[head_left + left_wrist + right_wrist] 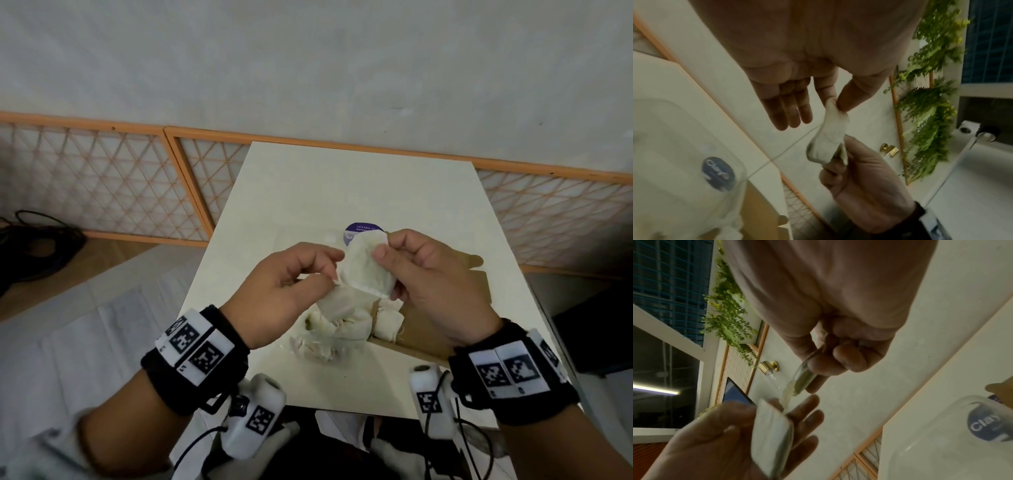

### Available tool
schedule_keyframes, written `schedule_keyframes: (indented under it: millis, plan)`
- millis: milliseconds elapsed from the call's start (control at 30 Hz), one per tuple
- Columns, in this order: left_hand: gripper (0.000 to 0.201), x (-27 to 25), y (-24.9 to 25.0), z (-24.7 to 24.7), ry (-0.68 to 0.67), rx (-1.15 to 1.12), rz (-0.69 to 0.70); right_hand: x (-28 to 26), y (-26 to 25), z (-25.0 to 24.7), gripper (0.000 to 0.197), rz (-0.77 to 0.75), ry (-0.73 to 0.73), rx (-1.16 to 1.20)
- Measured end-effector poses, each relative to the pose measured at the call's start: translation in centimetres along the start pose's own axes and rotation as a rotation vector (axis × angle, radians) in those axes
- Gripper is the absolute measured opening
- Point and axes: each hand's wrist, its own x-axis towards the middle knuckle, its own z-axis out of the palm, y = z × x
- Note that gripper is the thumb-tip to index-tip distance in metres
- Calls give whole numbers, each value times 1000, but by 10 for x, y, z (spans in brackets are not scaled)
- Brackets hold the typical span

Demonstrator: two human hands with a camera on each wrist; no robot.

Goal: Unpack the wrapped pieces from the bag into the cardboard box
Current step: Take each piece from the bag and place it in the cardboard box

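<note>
One wrapped piece (pixel 364 265) is pinched between left hand (pixel 291 291) and right hand (pixel 435 277) above mid-tabletop (pixel 308 178). A few look dropped in the cardboard box (pixel 424 329) already; several are left in the bag (pixel 322 342).

A pale wall (pixel 308 61) rises behind orange lattice panels (pixel 102 178), perhaps screens, above wood floor (pixel 113 250).

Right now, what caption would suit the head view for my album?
Both hands, left hand and right hand, pinch a wrapped piece above the cardboard box.
</note>
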Motion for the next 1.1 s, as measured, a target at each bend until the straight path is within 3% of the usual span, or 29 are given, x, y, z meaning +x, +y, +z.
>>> schedule_keyframes:
  millis: [133, 300, 500, 700, 833, 933, 1033, 1100]
  plan:
    - [11, 7, 16, 7, -29, -61, 49, -7, -6, 5, 11, -88, -24, -50]
    - [12, 11, 24, 10, 17, 73, 50, -11, -6, 10, 17, -129, -42, -49]
    - [8, 10, 19, 12, 70, 169, -22, -7, 1, 12, 13, -89, 78, 106]
    - [6, 10, 11, 14, 77, 69, -66, -4, 5, 15, 16, -41, 151, 202]
    - [9, 8, 10, 19, 68, 4, -92, -4, 7, 17, 15, -78, 183, 136]
    - [6, 7, 8, 19, 79, 68, -42, -1, 9, 11, 13, -85, 255, 80]
    - [8, 3, 7, 12, 89, 106, 0, 3, 11, 2, 22, -64, 305, 23]
    - [6, 2, 9, 7, 72, 89, 10, 5, 14, -5, 16, -69, 328, -7]
